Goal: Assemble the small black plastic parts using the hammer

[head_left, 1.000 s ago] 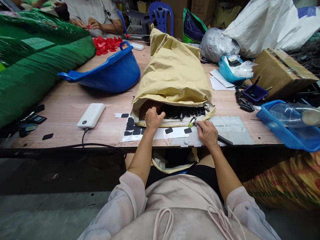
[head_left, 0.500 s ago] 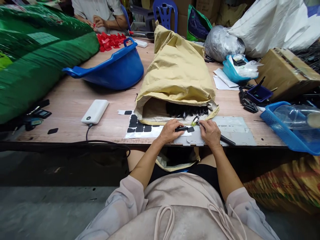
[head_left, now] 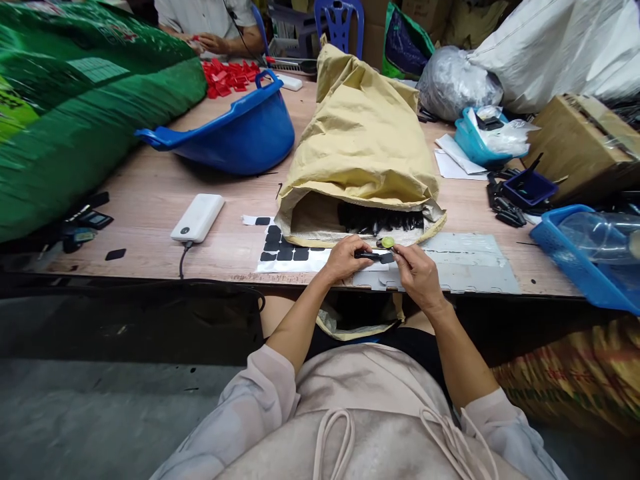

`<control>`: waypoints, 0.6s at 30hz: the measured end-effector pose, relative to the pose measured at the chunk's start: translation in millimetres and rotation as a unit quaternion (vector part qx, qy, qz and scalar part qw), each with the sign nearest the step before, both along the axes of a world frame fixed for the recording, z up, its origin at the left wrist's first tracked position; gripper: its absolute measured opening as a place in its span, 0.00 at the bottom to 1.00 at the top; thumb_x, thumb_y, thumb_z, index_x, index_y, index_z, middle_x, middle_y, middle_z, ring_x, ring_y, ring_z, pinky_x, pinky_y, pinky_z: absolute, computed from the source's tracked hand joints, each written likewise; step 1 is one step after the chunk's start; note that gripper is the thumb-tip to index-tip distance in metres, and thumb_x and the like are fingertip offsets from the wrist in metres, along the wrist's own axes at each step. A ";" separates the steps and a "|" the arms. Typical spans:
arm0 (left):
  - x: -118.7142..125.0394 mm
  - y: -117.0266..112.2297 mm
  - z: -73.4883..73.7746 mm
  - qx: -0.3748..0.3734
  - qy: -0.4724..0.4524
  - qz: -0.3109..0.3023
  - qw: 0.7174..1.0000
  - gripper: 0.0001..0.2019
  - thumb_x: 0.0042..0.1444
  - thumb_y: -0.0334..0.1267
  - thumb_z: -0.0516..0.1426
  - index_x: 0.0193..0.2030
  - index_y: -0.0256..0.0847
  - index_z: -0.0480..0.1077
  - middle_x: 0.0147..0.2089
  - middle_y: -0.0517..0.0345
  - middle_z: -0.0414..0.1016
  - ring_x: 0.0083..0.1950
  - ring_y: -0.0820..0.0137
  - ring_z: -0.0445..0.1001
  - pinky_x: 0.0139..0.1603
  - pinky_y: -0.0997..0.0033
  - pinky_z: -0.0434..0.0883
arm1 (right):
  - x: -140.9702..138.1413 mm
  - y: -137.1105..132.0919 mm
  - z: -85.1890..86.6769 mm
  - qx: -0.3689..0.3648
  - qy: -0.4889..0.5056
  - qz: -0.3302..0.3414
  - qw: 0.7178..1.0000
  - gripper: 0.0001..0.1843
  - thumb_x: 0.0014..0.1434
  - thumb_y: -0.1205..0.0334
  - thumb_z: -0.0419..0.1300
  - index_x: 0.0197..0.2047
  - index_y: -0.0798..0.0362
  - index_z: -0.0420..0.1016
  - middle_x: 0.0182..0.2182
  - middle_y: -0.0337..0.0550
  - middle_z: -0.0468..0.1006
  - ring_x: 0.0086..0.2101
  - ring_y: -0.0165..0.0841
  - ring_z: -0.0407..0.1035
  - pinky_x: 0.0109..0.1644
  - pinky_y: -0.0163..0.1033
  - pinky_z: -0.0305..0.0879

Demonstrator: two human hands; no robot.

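Observation:
Low over the front of the table, my left hand is closed on a small black plastic part. A black square pad lies at the part's right end, close to my right fingertips. My right hand is closed around a small hammer whose yellow-green round face points up beyond the fingers; its handle is hidden by the hand. To the left, a white backing sheet carries several black square pads. Just behind both hands, the open mouth of a yellow sack shows black parts inside.
A grey board lies under and right of my right hand. On the left are a white power bank with a cable, a blue basin and a green sack. Rightward sits a blue tray. A co-worker handles red pieces.
My right hand has turned, so the hammer's yellow-green face now points up and its black handle no longer shows. The view has shifted slightly; my left hand keeps the black part.

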State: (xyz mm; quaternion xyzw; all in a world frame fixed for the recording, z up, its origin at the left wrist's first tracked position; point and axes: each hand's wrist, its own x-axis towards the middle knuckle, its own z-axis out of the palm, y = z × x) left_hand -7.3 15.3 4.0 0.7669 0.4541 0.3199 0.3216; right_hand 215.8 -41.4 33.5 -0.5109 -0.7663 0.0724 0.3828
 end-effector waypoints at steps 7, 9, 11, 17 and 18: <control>0.7 0.8 1.9 -0.008 -0.004 -0.006 1.000 0.06 0.52 0.35 0.69 0.37 0.41 0.79 0.38 0.58 0.75 0.44 0.64 0.73 0.48 0.65 0.70 | -18.8 -8.7 11.0 -0.007 -0.037 0.008 0.999 0.18 0.75 0.59 0.51 0.60 0.46 0.78 0.42 0.46 0.81 0.43 0.37 0.76 0.50 0.41 0.73; 0.9 0.7 2.5 -0.008 -0.002 -0.008 1.000 0.06 0.52 0.35 0.69 0.36 0.41 0.80 0.37 0.58 0.74 0.44 0.64 0.73 0.47 0.65 0.70 | -21.5 -10.1 9.8 -0.012 -0.060 0.004 0.998 0.19 0.75 0.60 0.50 0.61 0.46 0.78 0.42 0.46 0.81 0.44 0.37 0.75 0.51 0.40 0.72; 1.1 0.4 2.9 -0.008 -0.003 -0.006 1.000 0.05 0.53 0.35 0.69 0.36 0.42 0.80 0.37 0.59 0.74 0.43 0.64 0.73 0.47 0.66 0.70 | -22.8 -10.4 6.3 -0.022 -0.091 0.006 0.996 0.19 0.74 0.62 0.51 0.60 0.45 0.79 0.40 0.46 0.80 0.44 0.37 0.75 0.51 0.39 0.72; 1.9 -0.9 1.9 -0.006 -0.008 -0.002 1.000 0.06 0.53 0.34 0.69 0.39 0.42 0.81 0.38 0.58 0.75 0.45 0.64 0.74 0.50 0.64 0.71 | -17.5 -8.6 6.1 -0.014 -0.095 -0.015 0.995 0.19 0.74 0.62 0.51 0.60 0.46 0.79 0.41 0.45 0.80 0.44 0.36 0.74 0.51 0.38 0.70; 2.1 -1.0 1.7 -0.006 -0.007 0.003 1.000 0.07 0.53 0.33 0.69 0.39 0.43 0.81 0.38 0.58 0.76 0.46 0.63 0.74 0.51 0.64 0.71 | -15.8 -8.9 7.9 -0.006 -0.084 -0.022 0.996 0.19 0.74 0.61 0.51 0.60 0.46 0.79 0.42 0.45 0.80 0.44 0.36 0.74 0.51 0.38 0.70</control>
